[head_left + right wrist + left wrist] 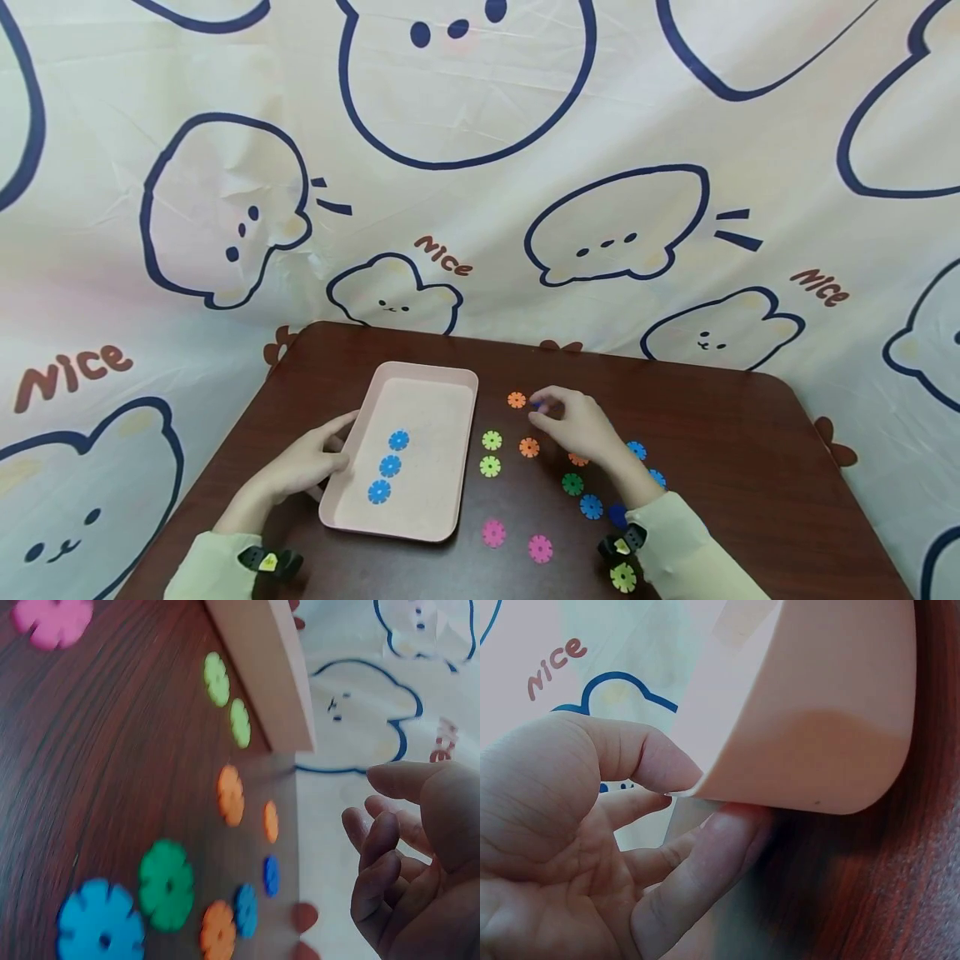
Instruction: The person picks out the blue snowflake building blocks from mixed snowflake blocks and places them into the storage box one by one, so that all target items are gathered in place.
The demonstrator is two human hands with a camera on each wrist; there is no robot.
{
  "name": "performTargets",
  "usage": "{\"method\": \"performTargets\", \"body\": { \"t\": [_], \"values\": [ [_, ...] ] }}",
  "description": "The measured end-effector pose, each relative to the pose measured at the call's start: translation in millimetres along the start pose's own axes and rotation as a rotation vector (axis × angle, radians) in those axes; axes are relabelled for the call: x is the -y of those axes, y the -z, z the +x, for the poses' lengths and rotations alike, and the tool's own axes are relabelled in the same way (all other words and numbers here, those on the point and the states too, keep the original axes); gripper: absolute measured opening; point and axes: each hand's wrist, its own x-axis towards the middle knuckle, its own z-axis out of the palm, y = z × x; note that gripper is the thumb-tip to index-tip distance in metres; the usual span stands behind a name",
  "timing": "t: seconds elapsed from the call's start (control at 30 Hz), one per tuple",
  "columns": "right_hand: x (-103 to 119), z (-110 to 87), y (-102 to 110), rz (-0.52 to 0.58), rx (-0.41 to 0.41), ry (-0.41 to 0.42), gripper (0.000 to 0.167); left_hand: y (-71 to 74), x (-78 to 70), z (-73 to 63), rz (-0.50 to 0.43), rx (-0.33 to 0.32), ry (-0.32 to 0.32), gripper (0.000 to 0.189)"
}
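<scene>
Gripping the left side of the tray [427, 408] with the left hand [307, 461], with thumb over the rim and fingers beneath. Hard to tell whether lifted slightly at that side or resting flat on the surface [750, 483]. Hovering with the right hand [573, 425] to the right of the tray's far end, close to a dark blue disc [271, 876]; holding nothing, with fingers loosely bent, visibly apart from the disc in the right wrist view.

Probably at the picking-up step, beside the tray. Likely calling, for the next move, for lowering thumb and fingertip to the disc's thin edge, pinching without nudging the orange disc [516, 400] just beside it, and for holding the tray steady meanwhile.

Counting three blue discs [390, 466] inside the tray, laid flat in a slanting row, apart from the walls. Finding two yellow-green discs [492, 440] just beyond the tray's right wall. Noting, farther right of the tray, more orange discs [528, 447], a green disc [572, 484], loose blue discs [591, 507] and another dark blue disc [617, 515], partly covered. Seeing two pink discs [493, 533] right of the tray's near end.
</scene>
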Motion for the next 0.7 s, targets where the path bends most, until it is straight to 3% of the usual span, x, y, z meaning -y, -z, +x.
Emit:
{"method": "performTargets", "body": {
  "t": [0.33, 0.7],
  "values": [
    [-41, -5.7, 9, -0.013, -0.044, -0.115, 0.027, 0.1, 1.4, 1.5, 0.011, -0.005, 0.015, 0.077],
    [-62, -9.5, 9, -0.082, -0.047, -0.201, 0.030, -0.2, -1.1, -0.6, -0.008, -0.009, 0.016, 0.077]
  ]
}}
